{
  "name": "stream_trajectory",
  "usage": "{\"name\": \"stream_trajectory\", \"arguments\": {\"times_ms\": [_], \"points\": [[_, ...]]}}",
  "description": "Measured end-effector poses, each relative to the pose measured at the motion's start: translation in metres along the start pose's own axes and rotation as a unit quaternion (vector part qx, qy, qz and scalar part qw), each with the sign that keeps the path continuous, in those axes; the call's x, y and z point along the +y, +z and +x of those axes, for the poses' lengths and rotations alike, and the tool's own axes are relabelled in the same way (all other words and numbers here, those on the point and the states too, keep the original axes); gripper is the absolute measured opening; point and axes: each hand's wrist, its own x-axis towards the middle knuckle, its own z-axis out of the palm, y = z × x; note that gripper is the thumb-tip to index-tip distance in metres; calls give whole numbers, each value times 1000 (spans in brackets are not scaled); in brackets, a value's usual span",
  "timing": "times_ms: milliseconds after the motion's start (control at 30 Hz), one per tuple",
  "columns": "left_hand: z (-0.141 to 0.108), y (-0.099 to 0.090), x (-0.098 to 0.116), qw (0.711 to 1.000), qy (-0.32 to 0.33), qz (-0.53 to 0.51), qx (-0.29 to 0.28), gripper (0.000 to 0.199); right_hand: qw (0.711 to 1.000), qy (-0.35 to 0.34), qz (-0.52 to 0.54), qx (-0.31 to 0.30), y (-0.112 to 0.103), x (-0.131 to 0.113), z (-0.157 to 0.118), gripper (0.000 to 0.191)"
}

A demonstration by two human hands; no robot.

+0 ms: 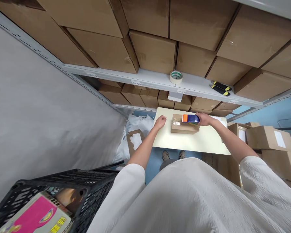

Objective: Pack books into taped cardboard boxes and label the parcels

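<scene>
A small brown cardboard box (185,129) lies on the pale tabletop (168,139), with glossy clear tape showing on its left part. My right hand (204,119) grips a tape dispenser (193,119), dark blue with an orange front end. The dispenser is over the top of the box, its orange end pointing left; whether it touches the cardboard I cannot tell. To the left of the box, apart from it, my left hand (160,122) is closed in a loose fist above the table's left side. No object shows in those fingers.
Cardboard cartons (152,51) fill the shelves ahead. On the shelf edge sit a tape roll (176,77) and black-and-yellow cutters (220,89). A black crate (94,194) stands at lower left, stacked boxes (269,139) at right. An open carton (133,142) is on the floor.
</scene>
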Motion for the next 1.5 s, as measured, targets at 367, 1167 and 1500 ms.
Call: {"name": "stream_trajectory", "arguments": {"times_ms": [367,1167,1500], "points": [[19,26,-34,999,-22,-4,-26,15,999,16,-50,-15,-6,-11,5,45],[23,66,-36,994,-52,75,-60,28,997,52,-47,-19,-10,-25,-5,41],[9,54,-13,982,166,48,-76,62,999,35,-27,-3,-6,-26,-5,42]]}}
